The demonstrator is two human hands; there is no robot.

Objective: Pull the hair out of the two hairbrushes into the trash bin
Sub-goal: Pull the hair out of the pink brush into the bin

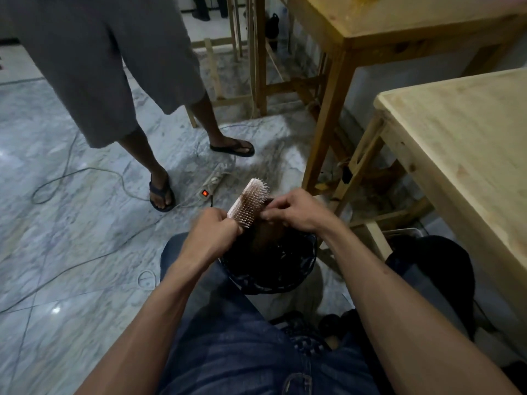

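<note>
A pink paddle hairbrush [251, 202] with pale bristles is held above the black mesh trash bin [271, 277], which stands between my knees. My left hand [218, 226] grips the brush at its lower end. My right hand [293, 212] pinches a dark brown sheet of hair [266, 232] that hangs from the bristles down toward the bin's opening. Only one brush is in view.
A person in grey shorts and sandals [161, 192] stands close in front on the marble floor. A white power strip [214, 183] and cables lie near the bin. A wooden table [467, 155] is at my right, another [370, 29] behind it. A dark bag [433, 266] sits by my right knee.
</note>
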